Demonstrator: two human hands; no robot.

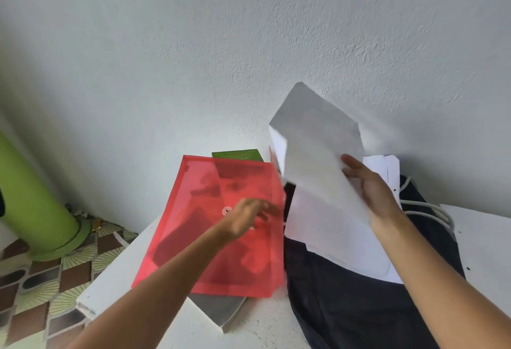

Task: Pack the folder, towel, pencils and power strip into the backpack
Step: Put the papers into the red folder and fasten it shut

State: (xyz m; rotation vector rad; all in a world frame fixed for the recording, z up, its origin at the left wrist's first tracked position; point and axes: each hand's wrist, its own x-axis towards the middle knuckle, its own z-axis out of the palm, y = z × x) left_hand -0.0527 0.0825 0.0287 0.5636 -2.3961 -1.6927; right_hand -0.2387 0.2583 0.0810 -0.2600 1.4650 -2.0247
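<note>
**Entry: red folder and paper sheets over the dark bag**

I see one head view, looking down at a white table (116,288) set against a pale wall (193,44).

Left hand (244,217): it sits in front of the red translucent folder (221,238), close to the folder's round snap button (226,211). Its fingers are spread and blurred. I cannot tell whether they grip the folder's right edge or only touch it. The folder looks lifted and tilted, its lower edge over a grey book-like object (221,312) lying on the table. A green box (237,155) shows behind the folder's top edge, partly seen through the red plastic.

Right hand (367,185): it holds a stack of white paper sheets (312,155), fingers curled over the near edge. The top of the stack is raised towards the wall and blurred. More white sheets (340,241) lie below, on the dark backpack (359,307).

The backpack lies on the table on the right, just beside the folder. A white cord (431,209) runs across its upper part, near the right wrist.

Left of the table I see a green cylinder (36,202) standing on a patterned tiled floor (55,279).

Towel and pencils: I cannot pick them out.
</note>
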